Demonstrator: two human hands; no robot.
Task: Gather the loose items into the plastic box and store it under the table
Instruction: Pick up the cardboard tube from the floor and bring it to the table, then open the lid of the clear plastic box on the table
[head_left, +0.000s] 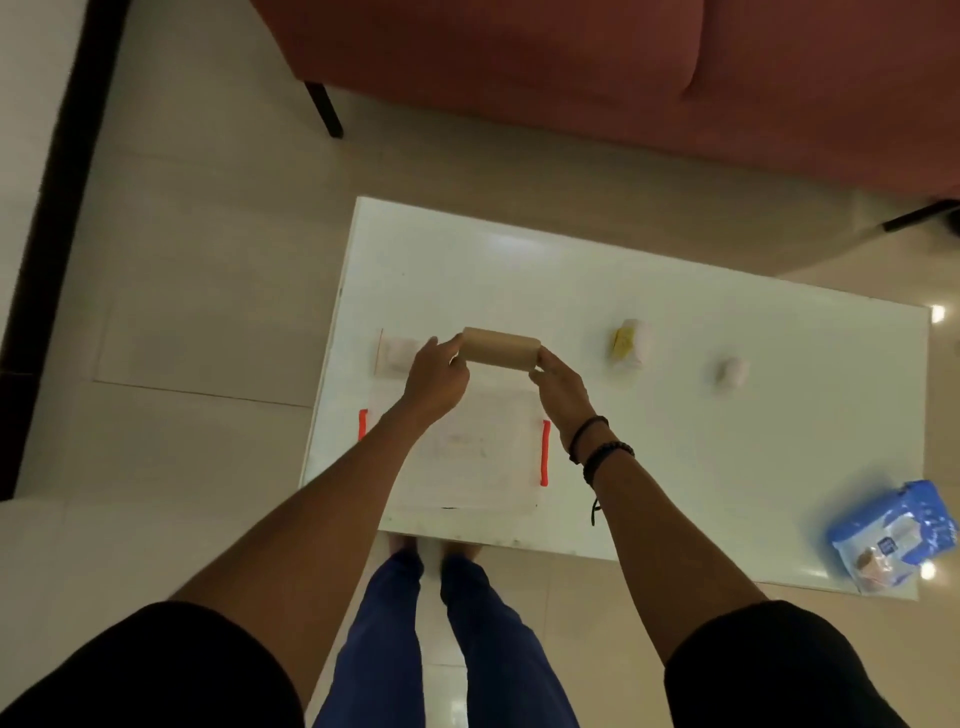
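Observation:
A tan cardboard roll (500, 349) is held level by its two ends above the table, my left hand (435, 381) on its left end and my right hand (562, 391) on its right end. Below my hands sits the clear plastic box (467, 457) with red side handles, near the white table's (675, 441) front left edge. Loose on the table lie a yellow and white packet (629, 343), a small white item (730, 371), a pale flat item (397, 353) left of my left hand, and a blue packet (893, 535) at the front right corner.
A red sofa (623, 62) with dark legs stands beyond the table. Pale floor tiles surround the table. My legs in blue trousers (447, 649) stand at the table's front edge.

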